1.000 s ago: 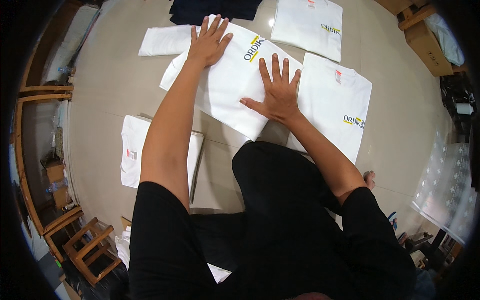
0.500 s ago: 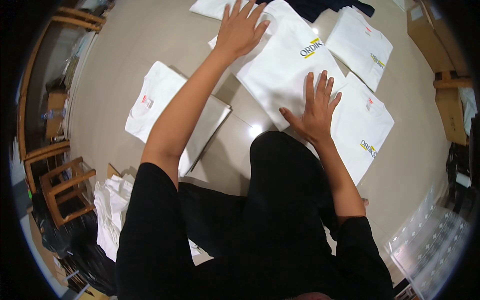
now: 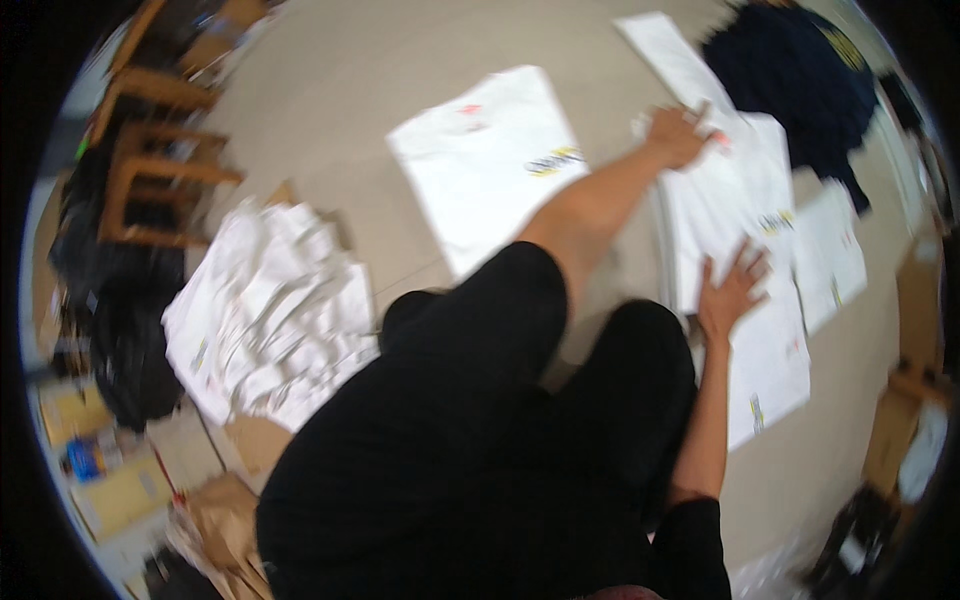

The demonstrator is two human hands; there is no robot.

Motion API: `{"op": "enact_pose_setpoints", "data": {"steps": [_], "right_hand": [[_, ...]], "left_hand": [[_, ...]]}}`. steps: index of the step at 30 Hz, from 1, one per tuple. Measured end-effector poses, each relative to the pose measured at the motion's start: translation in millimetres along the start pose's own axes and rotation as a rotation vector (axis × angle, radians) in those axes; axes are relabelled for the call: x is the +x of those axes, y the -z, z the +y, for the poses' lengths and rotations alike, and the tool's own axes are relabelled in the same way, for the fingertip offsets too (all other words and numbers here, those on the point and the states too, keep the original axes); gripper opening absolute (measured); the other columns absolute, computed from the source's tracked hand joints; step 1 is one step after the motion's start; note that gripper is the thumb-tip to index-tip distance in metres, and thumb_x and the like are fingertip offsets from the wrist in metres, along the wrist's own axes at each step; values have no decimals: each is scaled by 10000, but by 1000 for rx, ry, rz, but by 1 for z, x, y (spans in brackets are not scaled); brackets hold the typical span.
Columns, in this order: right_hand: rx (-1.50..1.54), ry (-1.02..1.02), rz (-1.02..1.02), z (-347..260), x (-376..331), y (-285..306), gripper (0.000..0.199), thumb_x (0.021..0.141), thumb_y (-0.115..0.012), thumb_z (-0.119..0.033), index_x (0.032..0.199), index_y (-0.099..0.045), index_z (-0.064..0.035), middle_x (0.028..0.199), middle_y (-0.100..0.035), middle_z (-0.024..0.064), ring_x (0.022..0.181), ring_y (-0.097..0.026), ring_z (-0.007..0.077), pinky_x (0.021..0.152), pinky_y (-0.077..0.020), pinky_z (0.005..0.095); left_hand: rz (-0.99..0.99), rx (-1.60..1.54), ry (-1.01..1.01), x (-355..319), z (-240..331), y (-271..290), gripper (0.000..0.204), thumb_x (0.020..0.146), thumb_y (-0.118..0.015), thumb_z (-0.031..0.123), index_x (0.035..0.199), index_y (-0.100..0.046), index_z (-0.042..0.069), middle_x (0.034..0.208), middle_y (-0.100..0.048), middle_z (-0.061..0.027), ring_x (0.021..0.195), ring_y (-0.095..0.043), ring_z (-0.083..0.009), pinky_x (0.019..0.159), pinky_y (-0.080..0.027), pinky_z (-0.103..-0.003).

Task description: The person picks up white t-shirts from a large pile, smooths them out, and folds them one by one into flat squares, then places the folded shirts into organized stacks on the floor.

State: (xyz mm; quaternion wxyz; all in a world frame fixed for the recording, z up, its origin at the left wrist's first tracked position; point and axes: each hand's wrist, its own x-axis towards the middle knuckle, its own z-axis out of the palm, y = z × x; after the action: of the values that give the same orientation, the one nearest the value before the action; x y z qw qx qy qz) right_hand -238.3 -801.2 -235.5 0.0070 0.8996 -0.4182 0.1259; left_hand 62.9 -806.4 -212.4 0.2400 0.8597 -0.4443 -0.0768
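Observation:
A folded white T-shirt (image 3: 735, 190) with a small chest print lies on the floor in front of me, to the right. My left hand (image 3: 680, 138) rests at its upper left edge beside the collar; its fingers look extended, though blurred. Spread wide, the fingers of my right hand (image 3: 732, 292) lie on the lower part of the same shirt. Another folded white T-shirt (image 3: 480, 165) lies to the left, partly hidden by my left arm. Two more folded shirts, a near one (image 3: 765, 385) and a farther one (image 3: 830, 260), are on the right.
A loose heap of white shirts (image 3: 275, 310) lies left of my legs. Dark navy garments (image 3: 795, 85) are bunched at the far right, next to a white folded piece (image 3: 665, 55). A wooden stool (image 3: 165, 185) and black bags (image 3: 135, 340) stand left; cardboard boxes (image 3: 915, 310) stand right.
The view has swung left, bringing the heap of white shirts fully in. My left hand has come to the collar's side; my right hand stays spread on the shirt.

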Motion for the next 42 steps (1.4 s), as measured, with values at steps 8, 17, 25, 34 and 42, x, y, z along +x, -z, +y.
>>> {"op": "enact_pose_setpoints", "data": {"steps": [8,17,25,34,42], "right_hand": [[167,192,101,-49,4,27,789,1063,-447,-576,1698,-206,-175,1754,-108,225,1591,-124,504,1182,-106,780],[-7,250,212,-45,10,-13,630,1123,-390,-403,1701,-197,-241,1767,-130,145,1585,-179,469,1181,-230,739],[337,186,49,-47,-18,11,716,1121,-397,-443,1688,-157,-79,1736,-84,278,1589,-120,501,1236,-173,678],[705,147,77,13,-93,70,664,1138,-438,-346,1616,-260,78,1678,-271,304,1579,-239,408,1296,-180,457],[785,66,105,31,-125,104,583,1131,-474,-340,1550,-403,59,1585,-450,263,1492,-416,382,1242,-299,450]], "left_hand": [[410,-696,-132,-197,-27,141,608,1051,-591,218,1552,-375,-51,1489,-483,-293,1394,-502,-402,1182,-394,-474],[1057,201,358,-534,-150,304,411,965,-622,32,1366,-558,-35,1352,-600,-209,1275,-573,-371,1139,-398,-441],[994,441,692,-677,-225,386,247,947,-701,129,1147,-688,-16,1095,-678,-211,1026,-627,-407,915,-501,-466],[867,188,672,-690,-226,405,233,925,-769,197,1038,-769,-7,973,-765,-175,882,-739,-276,814,-558,-360],[739,90,935,-675,-247,433,252,882,-802,223,986,-756,-2,891,-773,-150,809,-743,-257,770,-563,-366]]}}
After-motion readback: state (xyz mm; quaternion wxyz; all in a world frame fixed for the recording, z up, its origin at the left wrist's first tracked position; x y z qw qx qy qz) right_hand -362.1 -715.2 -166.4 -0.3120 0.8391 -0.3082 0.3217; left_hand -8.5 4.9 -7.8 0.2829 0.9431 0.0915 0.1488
